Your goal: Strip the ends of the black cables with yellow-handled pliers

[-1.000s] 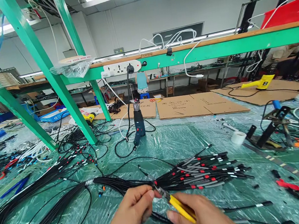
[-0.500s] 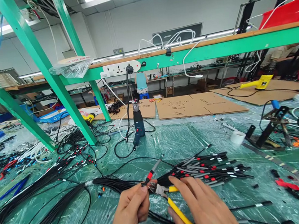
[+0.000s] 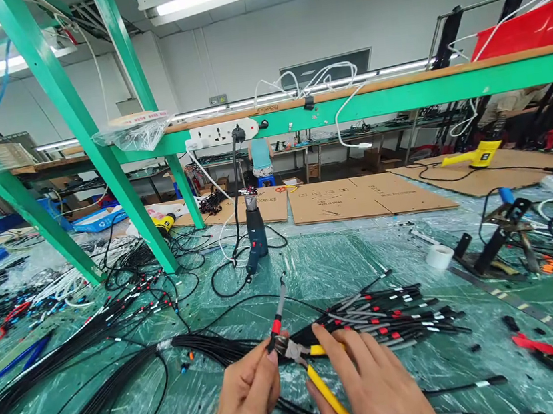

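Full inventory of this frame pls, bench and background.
table: 1, green under clear film, foreground
frame: 1, green, over table
wire: 1, black with red sleeve, bottom centre, tip pointing away
pliers: 1, yellow handles, bottom centre, nose at wire
sleeved bundle: 1, black with red and white sleeves, right of wire
cable bundle: 1, black, table left
heat gun: 1, blue-black, upright, mid table
cardboard: several sheets, brown, far side
yellow gun: 1, yellow, on cardboard, far right
tape roll: 1, white, right
power strip: 1, white, on frame
person: 1, blue-green top, far back
left hand: pinching wire
right hand: on pliers
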Available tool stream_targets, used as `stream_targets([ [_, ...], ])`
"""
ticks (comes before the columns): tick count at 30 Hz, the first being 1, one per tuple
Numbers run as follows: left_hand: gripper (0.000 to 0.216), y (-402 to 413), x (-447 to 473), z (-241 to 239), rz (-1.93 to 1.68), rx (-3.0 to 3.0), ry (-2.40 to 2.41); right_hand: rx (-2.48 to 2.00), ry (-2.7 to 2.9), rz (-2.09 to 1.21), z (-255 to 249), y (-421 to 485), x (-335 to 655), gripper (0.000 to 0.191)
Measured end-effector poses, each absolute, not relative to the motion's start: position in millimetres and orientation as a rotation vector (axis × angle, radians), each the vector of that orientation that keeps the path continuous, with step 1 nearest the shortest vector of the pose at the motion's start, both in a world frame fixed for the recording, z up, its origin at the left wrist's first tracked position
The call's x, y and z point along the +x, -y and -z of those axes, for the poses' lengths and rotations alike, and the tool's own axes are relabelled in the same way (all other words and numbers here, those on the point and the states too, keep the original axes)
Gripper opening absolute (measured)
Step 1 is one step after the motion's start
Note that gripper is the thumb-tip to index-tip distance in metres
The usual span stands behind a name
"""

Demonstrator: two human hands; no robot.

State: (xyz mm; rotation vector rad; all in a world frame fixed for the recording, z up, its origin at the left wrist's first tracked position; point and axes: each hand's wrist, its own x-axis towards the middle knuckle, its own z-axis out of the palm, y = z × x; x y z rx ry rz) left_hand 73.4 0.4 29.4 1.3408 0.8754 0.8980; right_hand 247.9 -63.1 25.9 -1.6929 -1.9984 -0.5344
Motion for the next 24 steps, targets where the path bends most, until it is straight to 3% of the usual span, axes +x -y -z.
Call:
stream_targets([
  [11, 0.046, 5, 78, -21, -1.049, 1.833, -1.058, -1.753, 2.007, 0.691, -14, 60, 243, 0.055],
  [24, 0.043, 3, 77, -20, -0.972, 1.829, -1.139, -1.754, 2.069, 0.589, -11, 59, 240, 0.047],
])
